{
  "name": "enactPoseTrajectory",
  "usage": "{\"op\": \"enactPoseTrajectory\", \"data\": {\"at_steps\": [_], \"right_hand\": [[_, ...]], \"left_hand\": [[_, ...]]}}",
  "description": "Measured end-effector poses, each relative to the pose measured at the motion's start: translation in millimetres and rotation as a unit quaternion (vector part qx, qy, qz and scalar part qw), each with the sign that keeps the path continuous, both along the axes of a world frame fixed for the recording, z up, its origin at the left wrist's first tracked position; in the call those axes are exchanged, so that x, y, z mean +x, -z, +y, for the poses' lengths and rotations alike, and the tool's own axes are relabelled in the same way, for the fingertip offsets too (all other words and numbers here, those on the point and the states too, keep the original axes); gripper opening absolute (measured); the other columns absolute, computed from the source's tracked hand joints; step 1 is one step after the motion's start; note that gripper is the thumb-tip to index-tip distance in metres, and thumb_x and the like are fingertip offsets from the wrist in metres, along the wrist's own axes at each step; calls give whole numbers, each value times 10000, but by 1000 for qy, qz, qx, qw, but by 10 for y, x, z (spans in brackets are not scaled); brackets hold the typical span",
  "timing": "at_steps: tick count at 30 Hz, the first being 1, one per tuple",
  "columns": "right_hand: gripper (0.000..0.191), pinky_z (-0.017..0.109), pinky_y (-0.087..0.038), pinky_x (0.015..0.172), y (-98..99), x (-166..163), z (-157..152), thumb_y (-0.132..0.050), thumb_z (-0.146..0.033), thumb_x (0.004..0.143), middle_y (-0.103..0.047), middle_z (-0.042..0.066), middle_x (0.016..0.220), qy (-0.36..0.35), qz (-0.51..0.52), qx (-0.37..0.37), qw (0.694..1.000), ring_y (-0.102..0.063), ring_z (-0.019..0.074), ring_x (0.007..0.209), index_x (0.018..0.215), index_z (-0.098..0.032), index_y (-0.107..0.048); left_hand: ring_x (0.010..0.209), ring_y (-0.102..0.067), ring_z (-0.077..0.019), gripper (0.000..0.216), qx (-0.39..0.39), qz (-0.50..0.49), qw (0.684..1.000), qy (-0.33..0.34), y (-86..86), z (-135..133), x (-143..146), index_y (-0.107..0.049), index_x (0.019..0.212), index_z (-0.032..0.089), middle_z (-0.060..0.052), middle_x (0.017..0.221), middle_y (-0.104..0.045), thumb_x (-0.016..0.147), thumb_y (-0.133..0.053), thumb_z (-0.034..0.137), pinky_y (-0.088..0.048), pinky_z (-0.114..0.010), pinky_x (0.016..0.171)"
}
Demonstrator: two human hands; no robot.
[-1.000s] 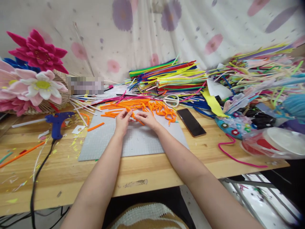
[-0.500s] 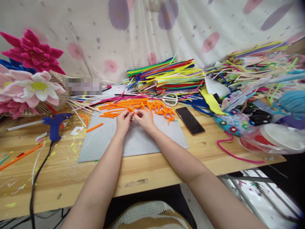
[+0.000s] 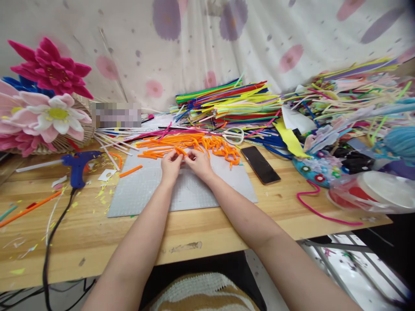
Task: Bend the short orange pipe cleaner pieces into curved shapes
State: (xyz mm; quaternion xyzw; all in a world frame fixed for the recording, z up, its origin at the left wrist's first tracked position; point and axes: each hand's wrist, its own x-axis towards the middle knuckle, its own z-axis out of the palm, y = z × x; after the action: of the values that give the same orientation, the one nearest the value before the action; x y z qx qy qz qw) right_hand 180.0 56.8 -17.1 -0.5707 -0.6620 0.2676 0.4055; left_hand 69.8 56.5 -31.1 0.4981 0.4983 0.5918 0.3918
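My left hand and my right hand are close together above the grey cutting mat. Both are closed, fingertips pinching a short orange pipe cleaner that looks bent between them. Its lower part is hidden by my fingers. Just beyond my hands lie straight orange pipe cleaners, and to their right a heap of bent, curled orange pipe cleaners. One short orange piece rests alone near the mat's left edge.
A blue glue gun with a black cord lies left, beside fabric flowers. White-handled scissors and a phone are to the right. Bundled coloured pipe cleaners line the back. A wrapped tub stands at the right edge.
The camera view has shifted slightly, so everything sits a little to the right. My hands stay together on the orange pipe cleaner, which now shows a bent shape above my fingertips.
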Motion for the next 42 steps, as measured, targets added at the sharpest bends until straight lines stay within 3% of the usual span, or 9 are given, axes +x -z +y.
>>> {"op": "enactPoseTrajectory", "data": {"at_steps": [3, 6, 10, 13, 18, 27, 30, 36, 42], "right_hand": [[129, 248, -367, 624, 5, -10, -7, -508, -275, 718, -577, 5, 655, 9, -32, 9, 999, -508, 132, 654, 642, -184, -559], [119, 251, -381, 645, 16, -14, -8, -514, -266, 715, -590, 8, 666, 30, -55, 27, 998, -522, 136, 667, 652, -186, -575], [116, 260, -396, 680, 40, -8, 4, -528, -270, 708, -599, 11, 667, 49, -60, 50, 996, -530, 138, 673, 649, -187, -583], [127, 254, -402, 668, 64, 5, 33, -525, -278, 715, -603, 7, 676, 10, -26, 46, 999, -530, 128, 659, 670, -178, -590], [106, 227, -405, 635, 97, 24, 81, -533, -253, 692, -589, -17, 663, -88, 52, -19, 995, -522, 103, 629, 689, -162, -585], [81, 263, -388, 652, 36, -23, -7, -522, -241, 699, -586, 21, 688, 25, -51, 66, 996, -512, 144, 672, 672, -178, -565], [88, 259, -386, 642, 49, -10, 18, -522, -250, 695, -580, 12, 674, 13, -21, 40, 999, -509, 137, 658, 660, -177, -557], [110, 219, -368, 568, 115, 51, 132, -523, -261, 662, -518, -32, 579, -69, 117, -56, 989, -454, 88, 550, 619, -161, -532], [118, 214, -363, 559, 156, 48, 146, -533, -273, 656, -513, -38, 567, -64, 108, -53, 991, -454, 85, 550, 621, -161, -540]], "left_hand": [[551, -478, -97, 75, -8, 5, 1000, -12, 14, 7, 18, -601, 666, 167, 34, 594, -536, 635, -556, 218, -401, -207, 536], [506, -456, -92, 64, -6, 84, 995, -59, -31, -27, 49, -586, 626, 169, 42, 540, -512, 642, -525, 182, -376, -207, 513], [592, -522, -118, 80, 14, 208, 972, -110, -106, -91, 80, -591, 652, 177, 14, 620, -585, 660, -512, 168, -398, -236, 601], [639, -539, -134, 89, 26, 227, 966, -122, -108, -103, 64, -588, 663, 179, 1, 657, -598, 674, -501, 168, -415, -255, 650], [706, -551, -143, 116, 63, 209, 970, -107, -59, -80, 28, -605, 718, 178, -11, 727, -610, 679, -497, 158, -421, -261, 697], [523, -460, -99, 26, -17, 151, 980, -131, -51, -61, 83, -537, 623, 180, 38, 562, -521, 621, -533, 154, -371, -227, 546], [544, -470, -100, 56, -20, 125, 985, -120, -34, -51, 85, -546, 660, 182, 33, 588, -529, 610, -540, 159, -384, -224, 548], [601, -542, -115, 249, -77, -77, 993, -37, -55, -48, 85, -579, 857, 172, -11, 762, -600, 618, -576, 242, -439, -233, 508], [534, -510, -98, 130, -61, -55, 996, -17, 0, -14, 48, -565, 699, 158, 17, 643, -559, 599, -605, 229, -460, -240, 500]]}}
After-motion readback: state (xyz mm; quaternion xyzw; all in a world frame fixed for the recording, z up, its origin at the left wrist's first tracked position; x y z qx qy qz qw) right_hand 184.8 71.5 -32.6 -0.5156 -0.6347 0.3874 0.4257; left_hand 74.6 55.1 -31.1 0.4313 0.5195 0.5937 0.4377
